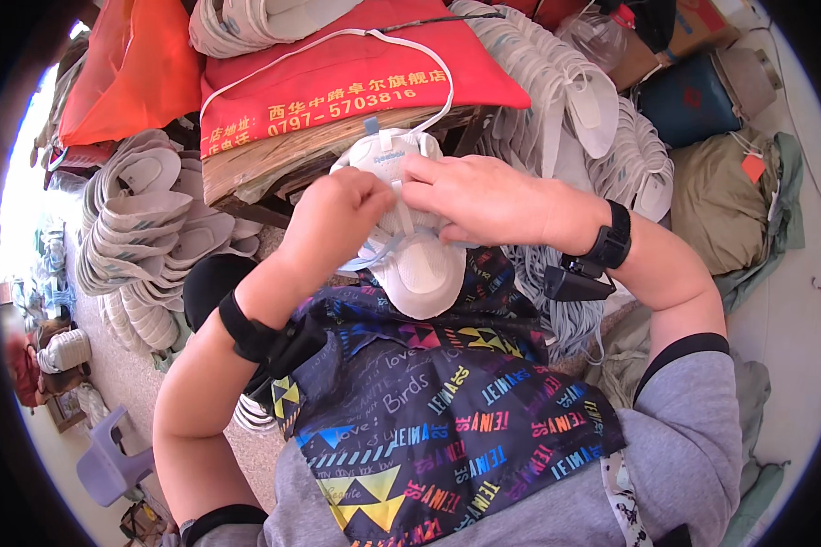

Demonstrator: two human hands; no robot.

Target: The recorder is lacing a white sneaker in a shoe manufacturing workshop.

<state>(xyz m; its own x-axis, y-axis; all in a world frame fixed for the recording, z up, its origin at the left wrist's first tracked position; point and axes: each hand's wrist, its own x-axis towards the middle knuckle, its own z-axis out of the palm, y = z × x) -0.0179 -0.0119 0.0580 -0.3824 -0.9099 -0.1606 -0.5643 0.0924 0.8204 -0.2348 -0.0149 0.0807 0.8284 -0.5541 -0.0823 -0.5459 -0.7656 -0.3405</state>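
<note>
A white shoe upper (420, 278) lies over my lap in front of the wooden bench, its rounded toe pointing toward me. Its tongue, with a small blue-grey tab at the top, stands up between my hands. My left hand (330, 217) is closed, thumb and fingers pinched at the tongue's left side. From the other side my right hand (488, 196) pinches the upper, fingers bent over the lacing area. Whatever small piece lies between the fingertips is hidden. A pale blue lace (374, 255) crosses the upper below my hands.
The wooden bench (246, 169) carries a red bag (356, 77), a white cord (450, 87) and more uppers. Stacked white uppers stand at left (141, 214) and right (593, 105). Pale laces (566, 324) hang at right. A purple plastic chair (109, 460) stands far left.
</note>
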